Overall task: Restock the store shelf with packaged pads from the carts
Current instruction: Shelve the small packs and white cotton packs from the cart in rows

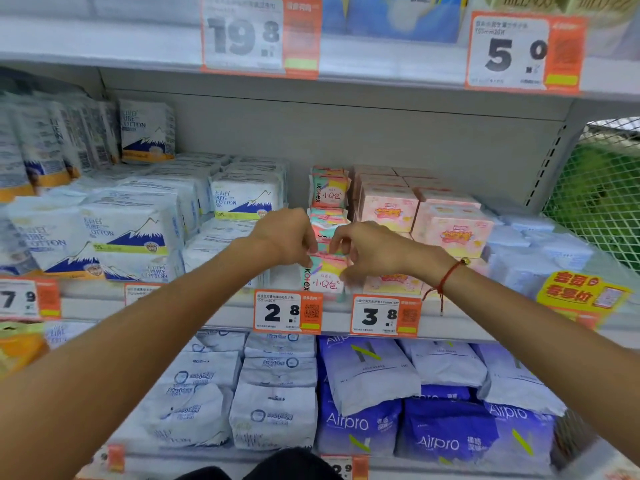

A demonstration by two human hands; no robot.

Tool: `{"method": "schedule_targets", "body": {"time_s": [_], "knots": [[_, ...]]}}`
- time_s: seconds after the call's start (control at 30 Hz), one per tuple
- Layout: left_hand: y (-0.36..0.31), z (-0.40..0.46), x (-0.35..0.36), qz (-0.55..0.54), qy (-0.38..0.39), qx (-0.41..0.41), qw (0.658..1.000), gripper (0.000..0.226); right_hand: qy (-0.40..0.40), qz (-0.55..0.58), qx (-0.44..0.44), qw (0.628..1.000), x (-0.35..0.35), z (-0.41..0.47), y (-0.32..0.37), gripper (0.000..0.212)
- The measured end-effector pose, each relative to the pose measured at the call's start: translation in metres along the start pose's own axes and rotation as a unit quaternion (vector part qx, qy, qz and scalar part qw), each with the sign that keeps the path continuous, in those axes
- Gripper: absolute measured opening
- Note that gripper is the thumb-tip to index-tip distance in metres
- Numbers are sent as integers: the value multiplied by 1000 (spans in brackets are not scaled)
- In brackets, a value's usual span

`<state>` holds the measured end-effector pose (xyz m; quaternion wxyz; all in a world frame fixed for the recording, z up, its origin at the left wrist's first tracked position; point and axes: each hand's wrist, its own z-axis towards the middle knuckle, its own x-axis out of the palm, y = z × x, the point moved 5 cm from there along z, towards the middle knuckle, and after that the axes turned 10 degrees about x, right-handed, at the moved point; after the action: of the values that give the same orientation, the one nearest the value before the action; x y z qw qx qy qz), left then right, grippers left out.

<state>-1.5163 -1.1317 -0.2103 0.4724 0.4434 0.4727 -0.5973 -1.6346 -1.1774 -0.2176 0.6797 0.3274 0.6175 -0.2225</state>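
Note:
A small pastel Kotex pad pack (pixel 325 275) stands at the front of the middle shelf (pixel 343 320), above the 2.8 price tag. My left hand (pixel 285 237) grips its upper left edge and my right hand (pixel 363 249) pinches its upper right edge. Behind it, more of the same Kotex packs (pixel 329 192) stand in a row toward the back of the shelf, partly hidden by my hands.
White Pure Cotton packs (pixel 128 233) fill the shelf to the left; pink boxes (pixel 453 230) and pale blue packs (pixel 540 247) sit to the right. Blue Airpro bags (pixel 446 434) and white packs (pixel 273 414) lie on the lower shelf. A wire mesh panel (pixel 602 188) stands at the right.

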Motion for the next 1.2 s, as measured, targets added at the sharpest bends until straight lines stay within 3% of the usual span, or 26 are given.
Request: {"method": "schedule_targets", "body": {"time_s": [0.17, 0.27, 0.33, 0.4, 0.53, 0.63, 0.73, 1.03, 1.1, 1.2], "knots": [[3, -3, 4, -12, -14, -9, 1000, 29, -27, -7, 6, 1000, 7, -3, 4, 41], [8, -3, 5, -44, 35, -21, 998, 38, -3, -7, 2, 1000, 7, -2, 5, 43], [11, 0, -2, -113, 66, -36, 991, 46, 45, 4, -6, 999, 0, 1, 2, 44], [18, 12, -16, -225, 32, -67, 971, 39, 50, 41, -3, 998, -15, 11, -6, 37], [44, 56, -29, -287, -124, -122, 942, 18, -118, 56, 33, 991, -50, 57, -30, 31], [56, 97, -16, -275, -160, -148, 936, 30, -190, 4, 50, 981, -62, 97, -38, 36], [67, 132, 0, -296, -173, -164, 925, 51, -186, -46, 68, 979, -66, 134, -43, 45], [101, 177, 43, -364, -151, -180, 901, 72, -124, -173, 81, 974, -45, 194, -44, 57], [106, 185, 47, -383, -145, -163, 898, 70, -114, -163, 78, 977, -44, 200, -46, 54], [115, 201, 53, -373, -151, -147, 903, 50, -109, -165, 78, 977, -44, 210, -49, 51]]}}
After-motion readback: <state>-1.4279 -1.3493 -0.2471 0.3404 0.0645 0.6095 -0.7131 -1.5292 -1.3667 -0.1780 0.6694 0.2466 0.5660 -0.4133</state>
